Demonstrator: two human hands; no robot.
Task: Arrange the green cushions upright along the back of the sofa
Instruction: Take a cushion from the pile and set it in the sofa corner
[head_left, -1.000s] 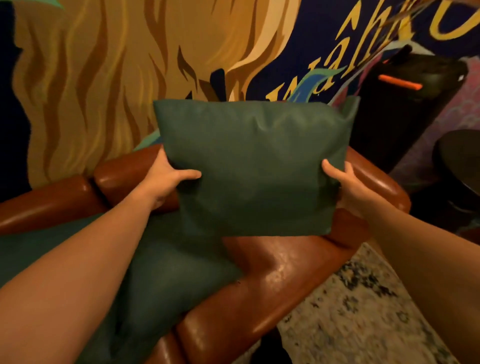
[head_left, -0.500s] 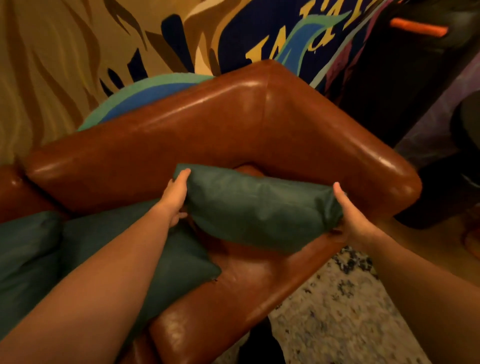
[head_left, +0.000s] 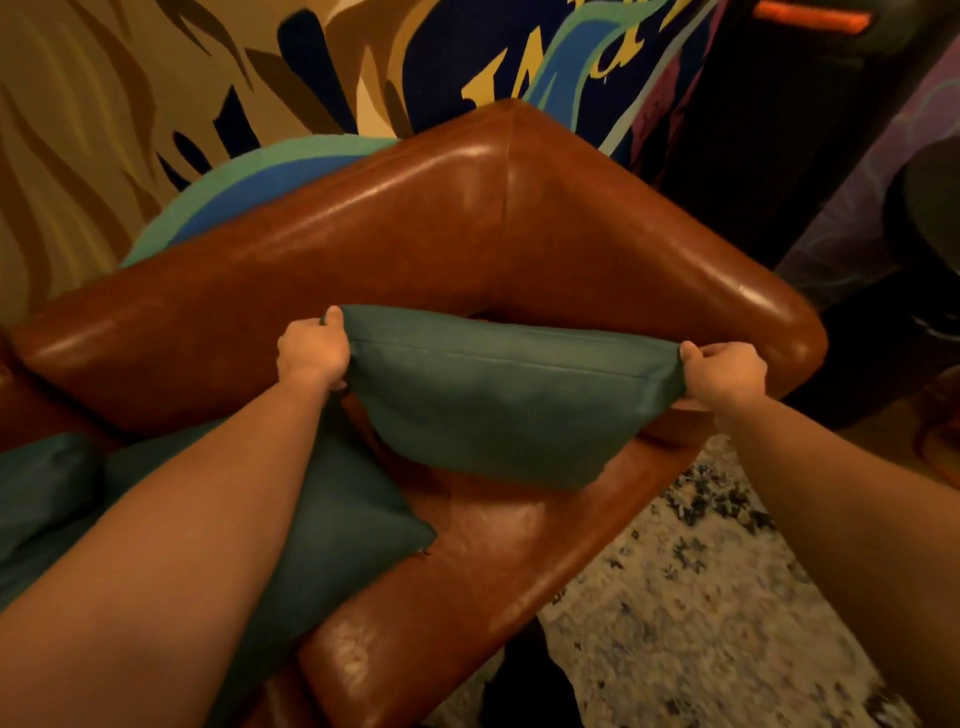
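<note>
A dark green cushion (head_left: 498, 405) stands on its lower edge in the right corner of the brown leather sofa (head_left: 415, 218), leaning towards the backrest. My left hand (head_left: 311, 351) pinches its top left corner and my right hand (head_left: 724, 371) pinches its top right corner. A second green cushion (head_left: 332, 525) lies tilted on the seat under my left forearm. A third green cushion (head_left: 47, 478) shows at the far left edge, partly cut off.
The sofa's right armrest (head_left: 727, 291) curves round behind the held cushion. A painted wall (head_left: 156, 104) rises behind the backrest. A black cabinet (head_left: 779, 130) stands at the right. A speckled rug (head_left: 701, 597) covers the floor below the seat's front edge.
The cushion came down from chest height into the sofa's right corner. Both hands shifted from its sides to its top corners, and it now stands more upright.
</note>
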